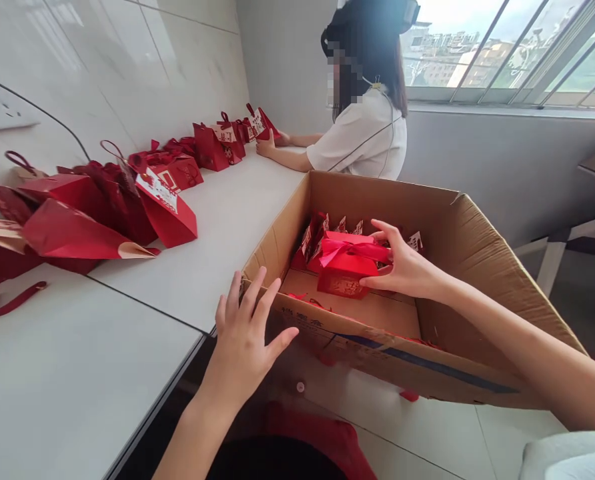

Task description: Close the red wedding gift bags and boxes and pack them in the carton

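Note:
A red gift box (346, 281) with a bright red ribbon bow is inside the large cardboard carton (492, 267). My right hand (402, 263) reaches in and grips the box by its right end, thumb below and fingers above. Behind it stand several more red boxes (307, 243) with pale printed tags, partly hidden by the held box. My left hand (245, 337) is open, fingers spread, at the carton's near left corner; whether the fingertips touch the cardboard I cannot tell.
A white table (217, 220) on the left bears a row of red gift boxes (165, 207) along the wall. Beyond the carton, a person (362, 133) in a white top holds a red box at the table's far end. A barred window (477, 53) is at the upper right.

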`<state>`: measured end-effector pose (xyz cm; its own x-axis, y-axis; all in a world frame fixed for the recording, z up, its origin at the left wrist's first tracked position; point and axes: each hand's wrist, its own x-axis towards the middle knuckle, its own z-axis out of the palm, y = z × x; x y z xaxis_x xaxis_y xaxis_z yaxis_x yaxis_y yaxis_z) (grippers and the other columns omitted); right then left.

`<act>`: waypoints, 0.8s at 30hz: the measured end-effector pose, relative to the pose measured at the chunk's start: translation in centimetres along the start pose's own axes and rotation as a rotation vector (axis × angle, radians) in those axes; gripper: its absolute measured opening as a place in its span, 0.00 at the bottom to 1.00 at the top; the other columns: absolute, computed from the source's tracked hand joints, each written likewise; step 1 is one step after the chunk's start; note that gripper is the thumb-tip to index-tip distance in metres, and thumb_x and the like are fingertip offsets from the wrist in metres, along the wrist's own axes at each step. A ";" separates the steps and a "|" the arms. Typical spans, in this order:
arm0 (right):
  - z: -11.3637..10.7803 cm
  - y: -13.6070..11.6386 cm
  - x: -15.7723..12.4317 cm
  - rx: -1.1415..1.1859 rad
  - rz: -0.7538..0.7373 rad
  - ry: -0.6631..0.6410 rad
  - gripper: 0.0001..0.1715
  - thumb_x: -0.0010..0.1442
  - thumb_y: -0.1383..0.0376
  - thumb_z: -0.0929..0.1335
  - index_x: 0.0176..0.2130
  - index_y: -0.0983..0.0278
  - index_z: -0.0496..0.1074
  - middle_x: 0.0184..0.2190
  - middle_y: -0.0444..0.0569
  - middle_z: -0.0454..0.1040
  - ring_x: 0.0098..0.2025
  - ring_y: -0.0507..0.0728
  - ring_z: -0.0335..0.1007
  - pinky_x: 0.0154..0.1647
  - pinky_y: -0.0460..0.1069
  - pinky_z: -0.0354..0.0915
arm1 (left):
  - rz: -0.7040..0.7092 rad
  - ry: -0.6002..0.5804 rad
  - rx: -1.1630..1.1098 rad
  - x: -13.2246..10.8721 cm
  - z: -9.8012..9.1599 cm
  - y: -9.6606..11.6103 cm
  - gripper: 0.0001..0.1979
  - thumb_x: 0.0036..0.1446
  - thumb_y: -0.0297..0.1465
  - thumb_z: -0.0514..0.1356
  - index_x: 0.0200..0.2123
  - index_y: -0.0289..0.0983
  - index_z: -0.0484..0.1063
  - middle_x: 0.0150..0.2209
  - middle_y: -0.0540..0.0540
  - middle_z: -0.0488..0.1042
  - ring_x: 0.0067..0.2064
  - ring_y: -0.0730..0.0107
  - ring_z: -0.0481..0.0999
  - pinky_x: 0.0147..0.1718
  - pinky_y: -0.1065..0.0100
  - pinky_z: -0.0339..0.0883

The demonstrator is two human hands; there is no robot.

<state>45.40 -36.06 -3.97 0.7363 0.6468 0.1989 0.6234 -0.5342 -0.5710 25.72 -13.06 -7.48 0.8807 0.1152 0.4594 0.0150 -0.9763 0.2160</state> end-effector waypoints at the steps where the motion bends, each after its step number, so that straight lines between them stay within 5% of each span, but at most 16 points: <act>1: 0.6 0.4 -0.1 -0.024 0.028 -0.031 0.58 0.44 0.54 0.72 0.63 0.60 0.40 0.52 0.56 0.59 0.46 0.61 0.68 0.42 0.58 0.71 | 0.002 -0.019 -0.014 0.3 0.7 -0.3 0.27 0.58 0.42 0.54 0.59 0.43 0.54 0.61 0.39 0.57 0.65 0.44 0.46 0.56 0.39 0.52; 4: 1.9 1.1 -0.8 -0.189 0.068 -0.093 0.57 0.43 0.53 0.72 0.63 0.60 0.42 0.53 0.58 0.58 0.43 0.63 0.70 0.41 0.59 0.70 | 0.016 0.054 -0.091 0.2 2.7 -1.0 0.20 0.58 0.34 0.56 0.54 0.43 0.59 0.55 0.42 0.65 0.65 0.49 0.50 0.57 0.43 0.54; 9: 2.2 2.5 -1.7 -0.358 0.136 -0.194 0.53 0.45 0.52 0.71 0.63 0.61 0.45 0.53 0.58 0.59 0.32 0.60 0.73 0.33 0.57 0.70 | -0.020 0.264 -0.179 -0.9 4.8 -0.9 0.19 0.56 0.23 0.58 0.49 0.42 0.60 0.49 0.43 0.64 0.65 0.52 0.48 0.59 0.44 0.53; 15: 1.5 4.7 -1.4 -0.456 0.332 -0.187 0.55 0.44 0.50 0.71 0.62 0.63 0.45 0.54 0.61 0.58 0.32 0.63 0.73 0.33 0.58 0.69 | -0.011 0.257 -0.176 -0.9 5.1 -0.9 0.19 0.55 0.20 0.57 0.47 0.43 0.59 0.45 0.44 0.63 0.65 0.54 0.47 0.60 0.42 0.49; 24: 3.4 6.4 -1.1 -0.430 0.394 -0.321 0.55 0.45 0.52 0.71 0.63 0.64 0.44 0.54 0.62 0.57 0.35 0.64 0.73 0.38 0.58 0.68 | 0.035 0.302 -0.176 -0.1 5.2 -1.4 0.17 0.55 0.22 0.59 0.47 0.41 0.61 0.44 0.44 0.65 0.64 0.53 0.50 0.60 0.46 0.52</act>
<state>47.66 -38.33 -10.55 0.8575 0.4527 -0.2446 0.4216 -0.8906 -0.1703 28.06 -12.63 -12.31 0.6990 0.1574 0.6976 -0.1175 -0.9369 0.3292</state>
